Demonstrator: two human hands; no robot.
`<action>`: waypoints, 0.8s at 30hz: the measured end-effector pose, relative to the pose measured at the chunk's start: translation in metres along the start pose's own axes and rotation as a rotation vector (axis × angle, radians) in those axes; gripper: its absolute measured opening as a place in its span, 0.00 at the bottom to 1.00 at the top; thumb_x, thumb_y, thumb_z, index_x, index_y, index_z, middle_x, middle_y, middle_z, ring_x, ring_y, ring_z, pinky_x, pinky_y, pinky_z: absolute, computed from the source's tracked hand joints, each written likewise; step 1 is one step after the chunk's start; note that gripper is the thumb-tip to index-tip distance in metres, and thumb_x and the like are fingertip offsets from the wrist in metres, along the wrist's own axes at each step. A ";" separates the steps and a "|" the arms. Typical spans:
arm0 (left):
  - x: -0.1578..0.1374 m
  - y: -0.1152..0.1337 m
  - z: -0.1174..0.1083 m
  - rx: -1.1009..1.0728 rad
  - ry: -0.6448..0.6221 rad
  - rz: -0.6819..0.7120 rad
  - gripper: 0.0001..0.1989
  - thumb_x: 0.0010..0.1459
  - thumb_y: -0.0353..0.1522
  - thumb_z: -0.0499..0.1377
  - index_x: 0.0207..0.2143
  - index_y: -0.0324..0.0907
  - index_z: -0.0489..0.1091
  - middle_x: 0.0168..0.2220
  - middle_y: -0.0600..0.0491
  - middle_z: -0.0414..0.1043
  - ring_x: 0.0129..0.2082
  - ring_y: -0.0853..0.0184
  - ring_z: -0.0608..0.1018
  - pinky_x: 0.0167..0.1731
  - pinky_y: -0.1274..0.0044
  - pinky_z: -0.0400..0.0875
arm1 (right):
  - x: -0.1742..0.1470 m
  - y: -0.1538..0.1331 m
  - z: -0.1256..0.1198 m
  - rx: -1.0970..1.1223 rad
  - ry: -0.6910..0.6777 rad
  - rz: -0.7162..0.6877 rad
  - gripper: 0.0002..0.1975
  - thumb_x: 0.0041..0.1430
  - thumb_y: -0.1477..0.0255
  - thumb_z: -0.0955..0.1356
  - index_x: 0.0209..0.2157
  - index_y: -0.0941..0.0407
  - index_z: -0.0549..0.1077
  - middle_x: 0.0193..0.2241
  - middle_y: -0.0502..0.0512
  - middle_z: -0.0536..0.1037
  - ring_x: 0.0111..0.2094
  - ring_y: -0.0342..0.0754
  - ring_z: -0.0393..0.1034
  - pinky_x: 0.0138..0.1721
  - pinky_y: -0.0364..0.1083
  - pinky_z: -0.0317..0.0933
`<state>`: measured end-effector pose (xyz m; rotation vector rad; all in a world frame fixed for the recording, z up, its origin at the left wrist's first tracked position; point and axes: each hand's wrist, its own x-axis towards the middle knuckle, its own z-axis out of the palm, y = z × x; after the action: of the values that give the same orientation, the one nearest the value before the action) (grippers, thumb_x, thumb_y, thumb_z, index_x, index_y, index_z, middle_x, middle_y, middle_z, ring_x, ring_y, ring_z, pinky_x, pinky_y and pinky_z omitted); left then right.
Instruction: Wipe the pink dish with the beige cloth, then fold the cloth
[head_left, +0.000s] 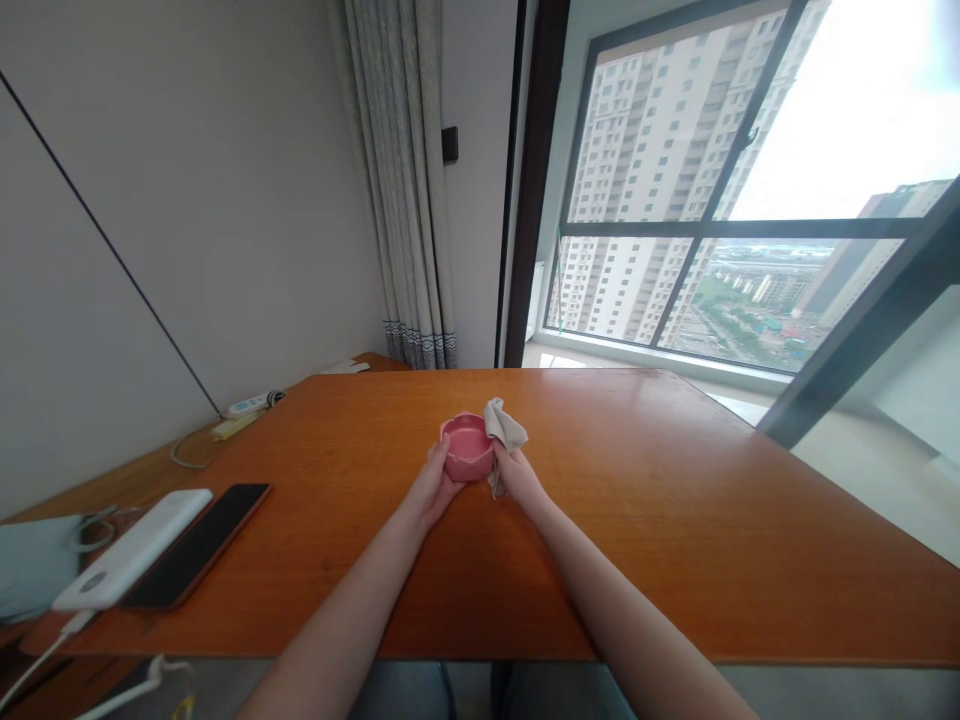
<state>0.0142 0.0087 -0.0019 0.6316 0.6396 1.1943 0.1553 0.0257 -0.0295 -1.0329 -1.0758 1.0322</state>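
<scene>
A small pink bowl (469,464) with a scalloped rim is held over the middle of the wooden table, its opening tilted toward me. My left hand (435,480) grips its left side, thumb at the rim and fingers underneath. My right hand (516,474) is closed on a pale grey cloth (505,426), pressed to the bowl's right side. Part of the cloth sticks up above the hand and another part hangs below it. The right fingertips are hidden behind the cloth and bowl.
On the orange-brown table (637,520), a white power bank (135,548) with a cable lies at the left beside a dark phone (199,545). A power strip (251,404) sits by the left wall. A curtain (409,190) and a window (697,230) stand beyond.
</scene>
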 end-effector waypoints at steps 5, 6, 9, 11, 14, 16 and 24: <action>-0.003 0.001 0.003 -0.026 -0.211 -0.135 0.25 0.60 0.44 0.50 0.56 0.44 0.59 0.55 0.45 0.65 0.53 0.60 0.70 0.51 0.67 0.64 | 0.008 0.006 -0.011 0.017 0.075 0.109 0.28 0.53 0.55 0.64 0.54 0.52 0.66 0.53 0.51 0.70 0.57 0.53 0.60 0.57 0.50 0.54; -0.004 0.003 0.002 -0.012 -0.229 -0.161 0.25 0.60 0.45 0.49 0.56 0.44 0.60 0.54 0.45 0.66 0.52 0.60 0.71 0.51 0.67 0.64 | 0.011 0.006 -0.014 0.027 0.080 0.117 0.28 0.53 0.55 0.64 0.54 0.52 0.66 0.52 0.51 0.71 0.56 0.53 0.61 0.56 0.50 0.56; -0.005 0.007 0.000 0.035 -0.216 -0.179 0.26 0.59 0.46 0.49 0.57 0.45 0.59 0.50 0.44 0.69 0.46 0.61 0.75 0.47 0.68 0.67 | 0.013 -0.002 -0.021 0.070 0.056 0.109 0.28 0.53 0.56 0.64 0.54 0.52 0.65 0.50 0.51 0.73 0.53 0.54 0.65 0.52 0.50 0.60; -0.006 0.009 -0.002 0.067 -0.211 -0.184 0.28 0.58 0.49 0.49 0.56 0.45 0.59 0.50 0.44 0.69 0.44 0.60 0.76 0.43 0.67 0.69 | 0.010 -0.012 -0.022 0.070 0.024 0.127 0.26 0.52 0.57 0.65 0.52 0.53 0.68 0.47 0.52 0.74 0.51 0.54 0.67 0.50 0.50 0.61; -0.007 0.007 -0.004 0.139 -0.209 -0.233 0.29 0.56 0.50 0.50 0.54 0.43 0.63 0.51 0.43 0.69 0.45 0.57 0.75 0.39 0.67 0.71 | 0.003 -0.027 -0.022 0.014 -0.092 0.175 0.21 0.51 0.59 0.66 0.45 0.53 0.73 0.44 0.51 0.77 0.49 0.54 0.68 0.51 0.51 0.60; -0.006 0.003 -0.005 0.184 -0.156 -0.253 0.26 0.55 0.47 0.54 0.51 0.42 0.66 0.49 0.44 0.71 0.45 0.58 0.75 0.39 0.69 0.72 | 0.001 -0.031 -0.022 -0.023 -0.184 0.206 0.19 0.51 0.60 0.67 0.43 0.54 0.75 0.43 0.52 0.77 0.48 0.54 0.68 0.52 0.52 0.58; 0.007 -0.003 -0.009 0.083 0.094 -0.043 0.22 0.53 0.40 0.59 0.51 0.46 0.65 0.46 0.49 0.73 0.41 0.62 0.77 0.38 0.70 0.74 | 0.001 -0.008 -0.007 0.061 -0.067 0.176 0.25 0.52 0.52 0.64 0.46 0.53 0.73 0.47 0.54 0.75 0.52 0.54 0.65 0.54 0.52 0.58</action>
<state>0.0116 0.0151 -0.0109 0.6304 0.7817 1.1673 0.1633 0.0241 -0.0226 -1.0637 -1.0143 1.2418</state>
